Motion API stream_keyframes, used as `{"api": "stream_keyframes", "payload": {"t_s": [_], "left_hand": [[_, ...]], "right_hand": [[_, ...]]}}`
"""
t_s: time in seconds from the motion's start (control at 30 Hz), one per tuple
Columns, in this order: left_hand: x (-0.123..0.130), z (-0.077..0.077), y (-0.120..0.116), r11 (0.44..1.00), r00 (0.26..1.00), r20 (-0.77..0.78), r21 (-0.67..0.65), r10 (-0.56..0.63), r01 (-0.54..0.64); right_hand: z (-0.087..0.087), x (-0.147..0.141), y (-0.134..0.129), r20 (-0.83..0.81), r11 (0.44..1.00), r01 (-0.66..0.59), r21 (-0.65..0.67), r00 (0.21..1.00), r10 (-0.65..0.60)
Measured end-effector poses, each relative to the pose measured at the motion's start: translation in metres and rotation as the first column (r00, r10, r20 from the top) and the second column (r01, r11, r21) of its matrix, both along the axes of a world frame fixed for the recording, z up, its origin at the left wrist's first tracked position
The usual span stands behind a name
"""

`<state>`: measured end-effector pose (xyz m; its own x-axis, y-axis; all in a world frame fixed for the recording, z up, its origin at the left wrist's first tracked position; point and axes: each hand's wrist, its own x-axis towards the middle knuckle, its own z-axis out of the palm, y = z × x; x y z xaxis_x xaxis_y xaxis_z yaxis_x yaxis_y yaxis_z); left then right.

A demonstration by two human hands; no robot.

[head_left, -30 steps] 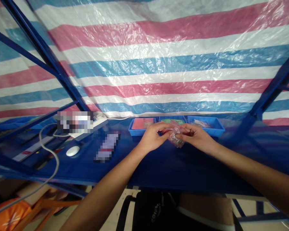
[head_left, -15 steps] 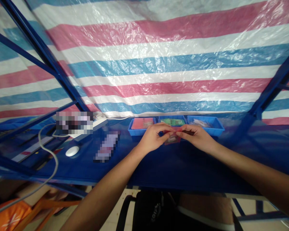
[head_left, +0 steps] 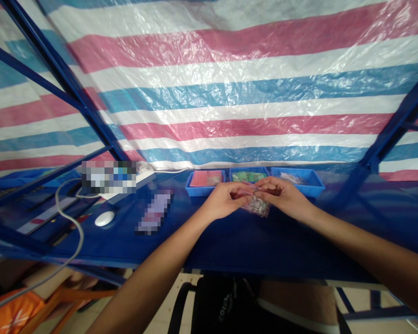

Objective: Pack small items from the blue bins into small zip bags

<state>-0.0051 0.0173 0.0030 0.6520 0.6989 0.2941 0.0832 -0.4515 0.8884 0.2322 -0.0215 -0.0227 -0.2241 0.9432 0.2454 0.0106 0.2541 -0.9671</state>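
Note:
A small clear plastic bag point(head_left: 258, 207) with a reddish top edge hangs between my hands above the blue table. Shiny small pieces show inside it, too small to name. My left hand point(head_left: 229, 198) pinches the bag's upper left side between thumb and fingers. On the other side, my right hand point(head_left: 280, 196) grips its top right edge, thumb against fingertips. Just behind my hands stand three blue trays in a row: the left tray point(head_left: 201, 191) with red packets, the middle tray point(head_left: 234, 172) with green packets, and the right tray point(head_left: 313, 190) with clear packets.
A white computer mouse point(head_left: 104, 218) and a blurred-out flat item point(head_left: 155, 211) lie on the table point(head_left: 195, 241) to the left. A pale cable point(head_left: 81, 236) loops over the left edge. Another person's arm point(head_left: 50, 280) shows at lower left. Blue frame posts point(head_left: 386, 134) rise at both sides.
The bag has swung lower and slightly right, and more of its shiny contents now shows below my fingers. Both hands keep their pinch and have barely moved.

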Motion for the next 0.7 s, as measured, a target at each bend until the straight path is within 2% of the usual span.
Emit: {"api": "stream_keyframes", "payload": {"t_s": [0.07,0.2,0.37,0.5,0.6,0.7], "left_hand": [[0.001,0.001,0.000,1.000,0.998,0.064,-0.012,0.018,-0.017],[0.002,0.002,0.001,0.997,0.991,0.126,0.045,0.050,-0.056],[0.008,-0.009,0.002,0.981,0.946,0.261,-0.021,0.191,-0.193],[0.012,-0.014,0.002,0.986,0.955,0.254,-0.099,0.155,-0.133],[0.010,-0.012,-0.001,0.993,0.978,0.184,-0.081,0.102,-0.088],[0.006,-0.009,-0.005,0.997,0.996,0.084,-0.073,-0.002,0.009]], "right_hand": [[0.001,0.000,0.000,-0.008,1.000,0.015,-0.003,1.000,-0.015],[0.002,-0.001,-0.001,-0.037,0.999,0.024,-0.022,0.999,-0.024],[0.001,-0.002,-0.001,-0.117,0.996,0.067,-0.050,0.990,-0.073],[0.006,-0.004,-0.003,-0.172,0.996,0.077,-0.040,0.982,-0.083],[0.011,-0.005,-0.007,-0.133,0.999,0.039,-0.030,0.990,-0.043],[0.012,-0.004,-0.009,-0.067,0.999,0.012,-0.031,0.998,-0.014]]}}
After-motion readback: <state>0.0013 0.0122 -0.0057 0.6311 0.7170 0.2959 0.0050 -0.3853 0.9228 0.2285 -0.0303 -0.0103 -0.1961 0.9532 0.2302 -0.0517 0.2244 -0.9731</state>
